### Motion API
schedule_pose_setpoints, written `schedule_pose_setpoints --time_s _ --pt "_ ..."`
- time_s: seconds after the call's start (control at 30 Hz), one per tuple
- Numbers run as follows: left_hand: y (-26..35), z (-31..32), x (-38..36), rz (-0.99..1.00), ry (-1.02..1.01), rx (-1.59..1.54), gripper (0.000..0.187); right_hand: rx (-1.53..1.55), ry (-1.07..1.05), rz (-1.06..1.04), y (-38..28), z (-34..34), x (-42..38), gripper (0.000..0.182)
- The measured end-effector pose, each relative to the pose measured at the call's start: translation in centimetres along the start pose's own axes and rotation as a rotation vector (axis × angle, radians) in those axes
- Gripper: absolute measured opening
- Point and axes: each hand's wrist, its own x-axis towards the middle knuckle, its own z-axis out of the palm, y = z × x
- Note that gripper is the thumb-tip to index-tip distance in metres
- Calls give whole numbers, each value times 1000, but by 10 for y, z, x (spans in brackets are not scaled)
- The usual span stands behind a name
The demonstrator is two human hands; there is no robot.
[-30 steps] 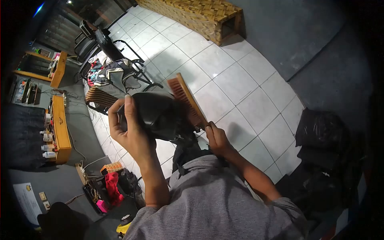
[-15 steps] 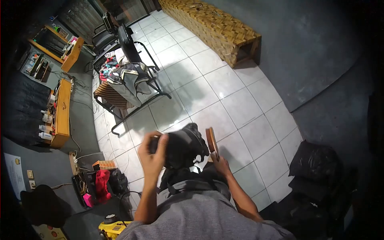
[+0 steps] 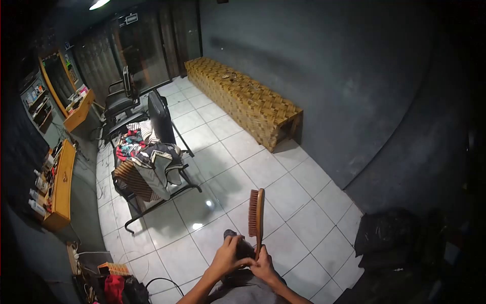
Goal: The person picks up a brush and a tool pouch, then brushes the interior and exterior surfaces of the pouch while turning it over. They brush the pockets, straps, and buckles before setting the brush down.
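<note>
My right hand is closed around the handle of a wooden brush with reddish-brown bristles. The brush stands upright, its bristles facing left. Close beside it, my left hand grips a black item. Both hands partly cover that item, so its kind cannot be made out. The two hands meet, or nearly meet, in front of my grey shirt.
A chair with a pile of clothes stands ahead left. Beyond it is a woven-pattern bench along the wall. Wooden shelves with bottles line the left wall. Black bags lie at right on the tiled floor.
The view has tilted up towards the room. My hands have come together, the brush has turned more upright, and the black item is now mostly covered by my hands.
</note>
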Motion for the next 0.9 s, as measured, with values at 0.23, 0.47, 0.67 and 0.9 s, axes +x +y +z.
schedule_pose_setpoints --time_s 0.23,0.47,0.67,0.9 --pt "-75 -5 -36 58 124 -1 36 -140 249 173 -23 7 6 42" --pt "-124 -9 -42 208 260 195 26 -492 -60 198 -31 40 -2 55" --pt "-140 -14 -64 195 -133 -81 36 -592 -122 171 -7 48 -10 38" --pt "-171 -22 -19 277 60 183 16 -498 -65 124 22 47 9 35"
